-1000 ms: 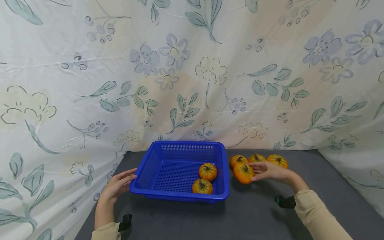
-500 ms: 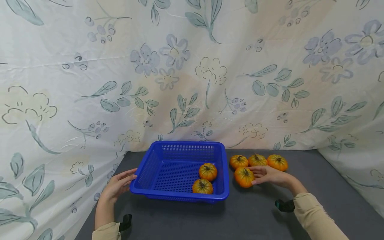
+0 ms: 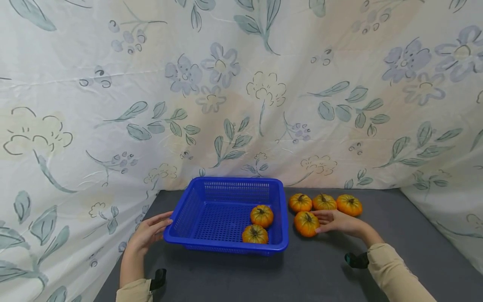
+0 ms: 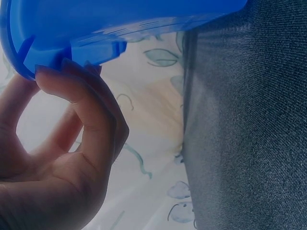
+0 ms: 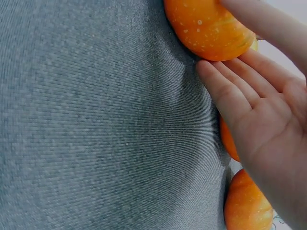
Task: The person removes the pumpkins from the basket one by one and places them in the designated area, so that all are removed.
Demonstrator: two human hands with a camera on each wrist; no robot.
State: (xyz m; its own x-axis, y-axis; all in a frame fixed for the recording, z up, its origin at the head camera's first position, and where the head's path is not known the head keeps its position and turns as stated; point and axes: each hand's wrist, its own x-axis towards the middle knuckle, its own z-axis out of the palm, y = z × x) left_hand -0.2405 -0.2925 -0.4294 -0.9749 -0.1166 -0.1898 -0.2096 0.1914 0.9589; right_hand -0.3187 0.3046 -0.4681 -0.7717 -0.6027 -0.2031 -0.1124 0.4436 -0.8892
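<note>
A person's left hand (image 3: 147, 235) grips the 9 o'clock rim of a blue slotted plastic basket (image 3: 226, 245), fingertips curved against it. At the basket's 3 o'clock, the right hand (image 3: 341, 222) pinches an orange miniature pumpkin (image 3: 307, 225) between thumb and nearly straight, side-by-side fingers on a dark tabletop (image 3: 320, 272). Three loose pumpkins (image 3: 324, 203) line its 11-to-2 o'clock; two basketed pumpkins (image 3: 261, 217) sit at 3 and 4.
</note>
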